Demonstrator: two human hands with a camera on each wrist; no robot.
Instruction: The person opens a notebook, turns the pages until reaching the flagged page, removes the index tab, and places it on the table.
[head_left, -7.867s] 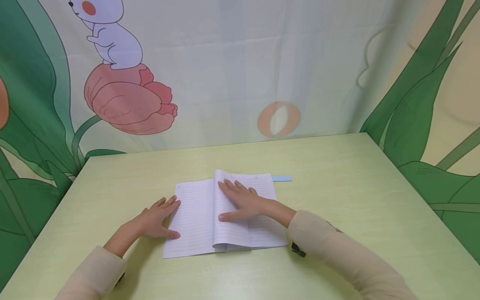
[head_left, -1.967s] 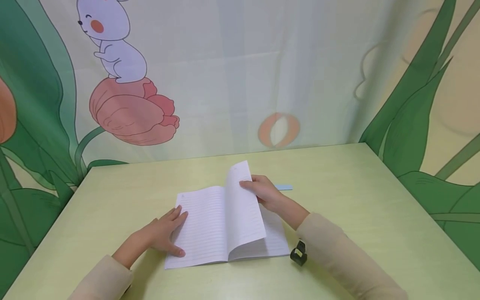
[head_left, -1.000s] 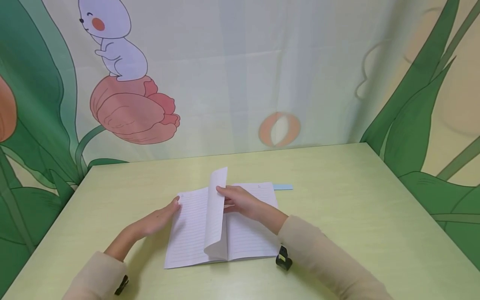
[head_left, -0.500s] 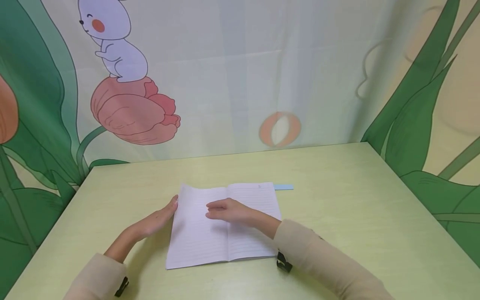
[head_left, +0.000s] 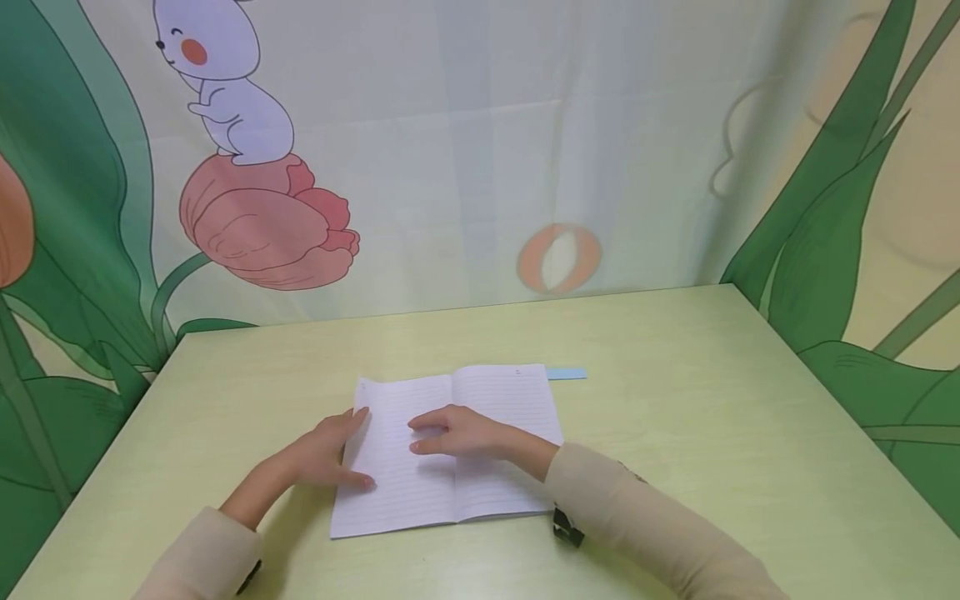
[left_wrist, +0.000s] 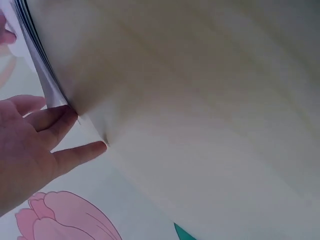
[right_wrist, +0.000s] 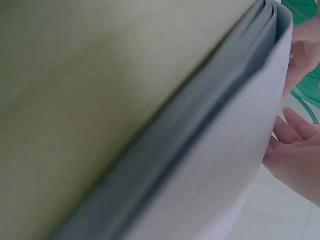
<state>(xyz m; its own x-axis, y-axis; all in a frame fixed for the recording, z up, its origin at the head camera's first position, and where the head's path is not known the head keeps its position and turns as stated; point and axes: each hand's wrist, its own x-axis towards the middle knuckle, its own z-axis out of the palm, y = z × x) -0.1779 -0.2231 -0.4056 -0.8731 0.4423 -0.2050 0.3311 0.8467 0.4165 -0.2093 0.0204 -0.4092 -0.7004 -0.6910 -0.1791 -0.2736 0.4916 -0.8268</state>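
An open notebook (head_left: 504, 390) with lined white pages lies on the table. The person's left hand (head_left: 322, 454) is at its left edge, with the thumb over the page and the fingers extended along the border. In the left wrist view, that hand's fingertips (left_wrist: 102, 146) reach down beside the sheets' edge. Over the left page, near the centre fold, the right hand (head_left: 465, 433) points leftward with fingers loosely bent and nothing between them. Whether it touches the paper cannot be told. In the right wrist view the stacked pages (right_wrist: 220, 145) fill the middle, with the right hand (right_wrist: 295, 155) beyond.
A light blue strip (head_left: 567, 374) sticks out past the notebook's upper right corner. The pale wooden table (head_left: 712, 400) meets a printed curtain (head_left: 420, 192) at the back. A black clip-like object (head_left: 567, 527) hangs beneath the right sleeve.
Earlier the right hand held a page upright and carried it leftward. That page is let go and lies on the left side, its top corner lower now. The left hand's thumb has come onto the page.
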